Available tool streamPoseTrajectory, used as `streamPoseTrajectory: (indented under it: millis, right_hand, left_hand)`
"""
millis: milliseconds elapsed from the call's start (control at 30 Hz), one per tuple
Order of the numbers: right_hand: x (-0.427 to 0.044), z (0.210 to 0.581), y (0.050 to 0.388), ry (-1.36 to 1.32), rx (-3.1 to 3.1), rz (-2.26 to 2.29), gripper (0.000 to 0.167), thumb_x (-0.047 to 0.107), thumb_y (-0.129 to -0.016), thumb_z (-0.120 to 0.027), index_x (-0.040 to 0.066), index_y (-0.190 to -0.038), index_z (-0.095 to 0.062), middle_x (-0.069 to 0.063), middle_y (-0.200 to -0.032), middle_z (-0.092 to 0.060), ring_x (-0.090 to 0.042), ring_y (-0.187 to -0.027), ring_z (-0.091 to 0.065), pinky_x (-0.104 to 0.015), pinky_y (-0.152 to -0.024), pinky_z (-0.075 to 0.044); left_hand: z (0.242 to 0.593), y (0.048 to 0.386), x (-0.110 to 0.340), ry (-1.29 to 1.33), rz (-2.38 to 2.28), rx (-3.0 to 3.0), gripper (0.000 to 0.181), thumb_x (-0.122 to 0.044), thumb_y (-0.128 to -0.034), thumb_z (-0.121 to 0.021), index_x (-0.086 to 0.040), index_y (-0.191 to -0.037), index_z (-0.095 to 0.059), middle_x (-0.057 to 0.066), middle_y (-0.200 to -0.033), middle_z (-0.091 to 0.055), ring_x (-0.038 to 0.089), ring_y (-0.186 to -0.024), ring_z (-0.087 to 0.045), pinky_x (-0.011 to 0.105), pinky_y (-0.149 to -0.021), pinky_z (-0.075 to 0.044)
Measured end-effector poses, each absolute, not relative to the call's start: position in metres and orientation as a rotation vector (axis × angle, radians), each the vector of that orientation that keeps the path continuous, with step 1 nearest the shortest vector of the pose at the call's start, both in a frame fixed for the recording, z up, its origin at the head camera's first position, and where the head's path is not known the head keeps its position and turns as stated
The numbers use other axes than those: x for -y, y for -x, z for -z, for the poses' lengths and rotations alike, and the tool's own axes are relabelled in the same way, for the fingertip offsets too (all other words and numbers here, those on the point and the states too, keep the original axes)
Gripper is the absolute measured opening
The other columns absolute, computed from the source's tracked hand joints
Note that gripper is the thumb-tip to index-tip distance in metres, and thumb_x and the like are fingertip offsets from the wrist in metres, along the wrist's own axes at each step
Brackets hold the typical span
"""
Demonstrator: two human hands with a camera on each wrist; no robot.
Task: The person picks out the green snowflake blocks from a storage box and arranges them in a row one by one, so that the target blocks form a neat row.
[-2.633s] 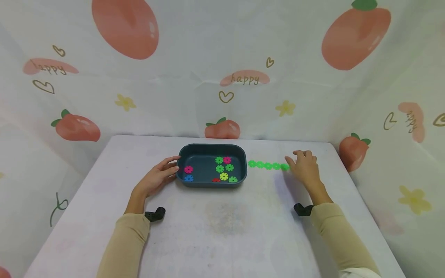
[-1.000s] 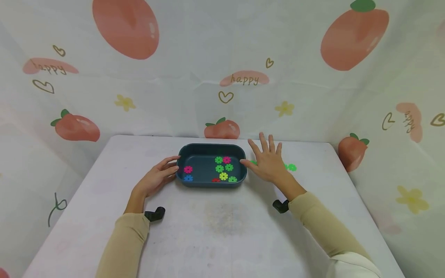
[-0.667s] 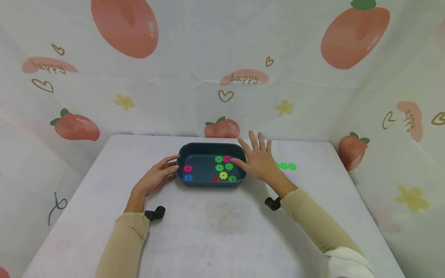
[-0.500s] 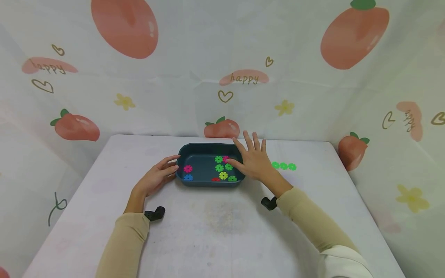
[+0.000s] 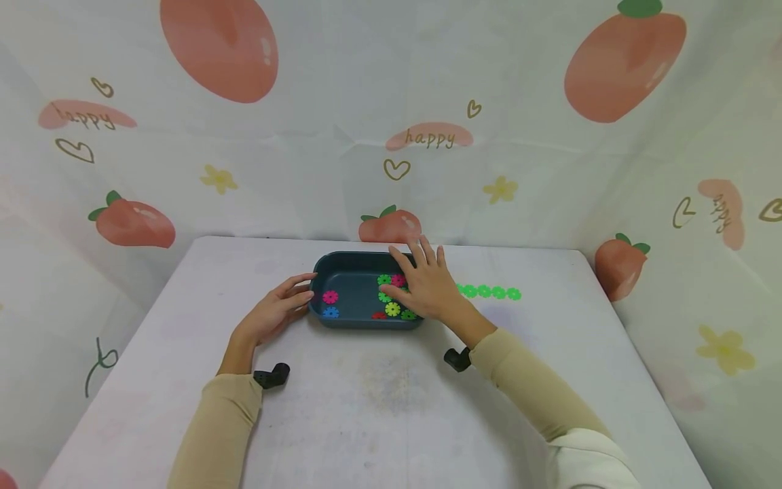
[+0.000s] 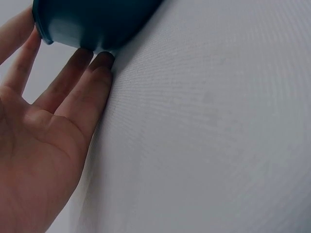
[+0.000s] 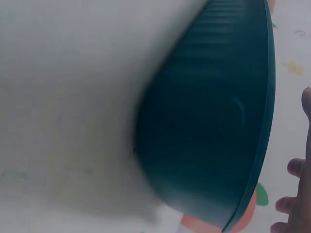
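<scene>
In the head view a dark teal tray (image 5: 351, 324) stands on the table, with several flower-shaped plastic discs inside. A pink disc (image 5: 330, 297) and a blue disc (image 5: 331, 312) lie at its left end. Toward the right are a yellow disc (image 5: 393, 309), green discs and a red disc (image 5: 379, 315). My left hand (image 5: 277, 312) touches the tray's left end with its fingertips, fingers extended. My right hand (image 5: 427, 288) is held over the tray's right end, fingers spread and holding nothing; it hides part of the discs. The right wrist view shows those fingertips apart from the tray wall (image 7: 204, 111).
A row of bright green discs (image 5: 484, 291) lies on the white table (image 5: 366, 407) right of the tray, its left end partly behind my right hand. A patterned cloth (image 5: 305, 170) hangs behind the table. Small black devices (image 5: 275, 375) sit at both wrists.
My right hand has left the right end of the green row and moved left over the tray, its fingers spreading. A green disc now shows at that end. The left hand stays put.
</scene>
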State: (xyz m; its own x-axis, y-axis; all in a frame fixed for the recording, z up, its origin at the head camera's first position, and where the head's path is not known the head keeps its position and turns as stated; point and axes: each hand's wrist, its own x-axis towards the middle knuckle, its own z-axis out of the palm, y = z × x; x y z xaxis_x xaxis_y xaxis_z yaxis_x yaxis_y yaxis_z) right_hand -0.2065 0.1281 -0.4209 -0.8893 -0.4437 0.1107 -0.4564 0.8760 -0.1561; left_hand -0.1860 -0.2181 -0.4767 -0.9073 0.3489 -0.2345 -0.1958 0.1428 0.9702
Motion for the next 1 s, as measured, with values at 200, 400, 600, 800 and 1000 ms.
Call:
streamPoseTrajectory:
  millis: [200,400,600,800,1000]
  right_hand:
    - [-0.116,0.425,0.207,-0.751,2.937,-0.293,0.085,0.072,-0.095,-0.049,0.027,-0.163,-0.025,-0.013,-0.17,-0.02,-0.039,-0.158,-0.017,-0.067,-0.126,-0.021]
    - [-0.107,0.429,0.204,-0.733,2.987,-0.366,0.084,0.071,-0.095,-0.051,0.027,-0.163,-0.025,-0.013,-0.166,-0.025,-0.038,-0.153,-0.025,-0.057,-0.125,-0.03]
    - [-0.1,0.432,0.203,-0.695,3.021,-0.563,0.086,0.067,-0.094,-0.057,0.025,-0.162,-0.026,-0.014,-0.161,-0.032,-0.04,-0.141,-0.036,-0.057,-0.115,-0.043]
    - [-0.093,0.437,0.208,-0.667,3.039,-0.848,0.086,0.062,-0.093,-0.064,0.024,-0.161,-0.028,-0.015,-0.157,-0.037,-0.038,-0.136,-0.041,-0.051,-0.11,-0.05]
    - [-0.09,0.44,0.21,-0.585,3.084,-0.993,0.085,0.055,-0.091,-0.072,0.019,-0.159,-0.034,-0.016,-0.157,-0.04,-0.036,-0.145,-0.042,-0.051,-0.117,-0.045]
  left_hand:
    - [0.478,0.185,0.219,-0.133,-1.821,-2.017,0.062,-0.033,-0.1041,-0.059,-0.02,-0.158,-0.033,0.017,-0.168,-0.025,0.037,-0.154,-0.028,0.056,-0.128,-0.023]
    - [0.479,0.188,0.218,-0.149,-1.846,-2.001,0.062,-0.03,-0.1043,-0.06,-0.017,-0.159,-0.032,0.018,-0.167,-0.025,0.037,-0.154,-0.03,0.055,-0.127,-0.026]
    - [0.48,0.189,0.219,-0.152,-1.848,-2.0,0.063,-0.03,-0.1039,-0.06,-0.017,-0.159,-0.032,0.017,-0.167,-0.025,0.037,-0.153,-0.031,0.054,-0.126,-0.027]
    - [0.479,0.189,0.221,-0.148,-1.864,-2.004,0.061,-0.029,-0.104,-0.06,-0.017,-0.158,-0.034,0.017,-0.166,-0.027,0.035,-0.153,-0.032,0.054,-0.126,-0.028]
    - [0.478,0.188,0.218,-0.149,-1.848,-1.999,0.061,-0.028,-0.1046,-0.059,-0.017,-0.159,-0.033,0.017,-0.167,-0.026,0.036,-0.153,-0.032,0.055,-0.126,-0.028]
